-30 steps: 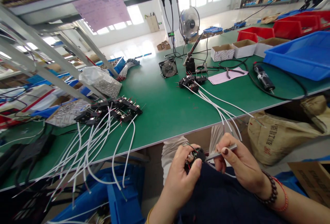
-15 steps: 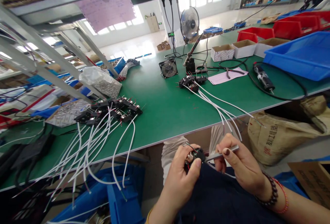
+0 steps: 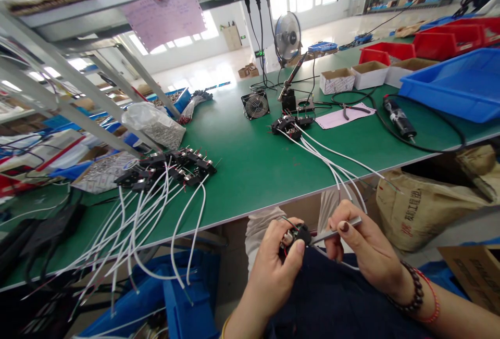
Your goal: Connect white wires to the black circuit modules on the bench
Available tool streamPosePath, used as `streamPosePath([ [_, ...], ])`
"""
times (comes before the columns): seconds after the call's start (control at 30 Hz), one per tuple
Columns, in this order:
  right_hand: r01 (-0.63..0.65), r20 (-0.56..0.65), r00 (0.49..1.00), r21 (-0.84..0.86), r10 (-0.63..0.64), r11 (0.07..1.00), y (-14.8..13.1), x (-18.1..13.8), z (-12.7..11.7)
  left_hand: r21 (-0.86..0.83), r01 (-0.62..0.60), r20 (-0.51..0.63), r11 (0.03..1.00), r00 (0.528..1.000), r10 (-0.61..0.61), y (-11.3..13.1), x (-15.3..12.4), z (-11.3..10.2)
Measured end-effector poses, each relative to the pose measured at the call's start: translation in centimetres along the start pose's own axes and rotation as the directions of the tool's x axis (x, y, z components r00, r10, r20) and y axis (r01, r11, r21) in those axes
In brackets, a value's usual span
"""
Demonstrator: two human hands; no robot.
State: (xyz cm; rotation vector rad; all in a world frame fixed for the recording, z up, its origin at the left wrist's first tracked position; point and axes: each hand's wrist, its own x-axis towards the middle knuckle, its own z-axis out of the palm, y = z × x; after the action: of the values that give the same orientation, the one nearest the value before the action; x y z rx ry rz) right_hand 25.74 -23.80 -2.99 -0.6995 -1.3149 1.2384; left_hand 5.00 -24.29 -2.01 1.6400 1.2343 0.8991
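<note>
Above my lap, my left hand [image 3: 279, 258] is closed around a small black wired assembly [image 3: 300, 235] with a metal part and thin red and dark wires. My right hand [image 3: 361, 248] grips a slim grey metal tool [image 3: 332, 234], pinched between thumb and fingers. The tool's flat end meets the right side of the black assembly; what its tip touches there is too small to make out. A white cable [image 3: 346, 265] runs from the assembly beneath my right hand. Part of the assembly is hidden by my left fingers.
On the green table [image 3: 242, 172] lie a pile of similar assemblies [image 3: 172, 167] with white cables and a smaller group [image 3: 291, 124]. Behind are a small fan [image 3: 255, 104], a soldering iron [image 3: 292, 76] and pliers [image 3: 347, 111]. An electric screwdriver [image 3: 399, 117] lies beside a blue tray [image 3: 453, 84].
Both hands keep their grips and stay almost in the same place. The tool is still against the assembly, and the view has shifted very slightly.
</note>
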Motion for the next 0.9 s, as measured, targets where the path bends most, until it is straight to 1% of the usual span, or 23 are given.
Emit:
streamPosePath([
  [0.17,0.016,0.004,1.0,-0.044,-0.016,0.999,-0.11,-0.2,0.0,0.006,0.014,-0.01,1.0,1.0,-0.014,0.09,0.08,-0.06],
  [0.3,0.017,0.006,1.0,-0.049,-0.017,0.999,-0.03,-0.2,-0.07,0.004,0.001,-0.009,1.0,1.0,-0.001,0.02,0.12,-0.1],
  [0.47,0.002,-0.004,1.0,-0.014,-0.002,1.0,-0.25,-0.01,0.03,0.001,-0.023,-0.003,1.0,1.0,0.023,0.05,0.02,-0.16],
  [0.67,-0.06,-0.021,0.998,0.07,0.061,0.996,-0.67,0.38,0.32,-0.005,-0.019,0.006,1.0,1.0,0.019,0.09,-0.04,-0.29],
  [0.9,-0.021,0.002,1.0,-0.013,0.021,1.0,-0.46,-0.28,0.12,-0.014,-0.004,-0.008,1.0,1.0,0.004,0.1,0.0,-0.19],
])
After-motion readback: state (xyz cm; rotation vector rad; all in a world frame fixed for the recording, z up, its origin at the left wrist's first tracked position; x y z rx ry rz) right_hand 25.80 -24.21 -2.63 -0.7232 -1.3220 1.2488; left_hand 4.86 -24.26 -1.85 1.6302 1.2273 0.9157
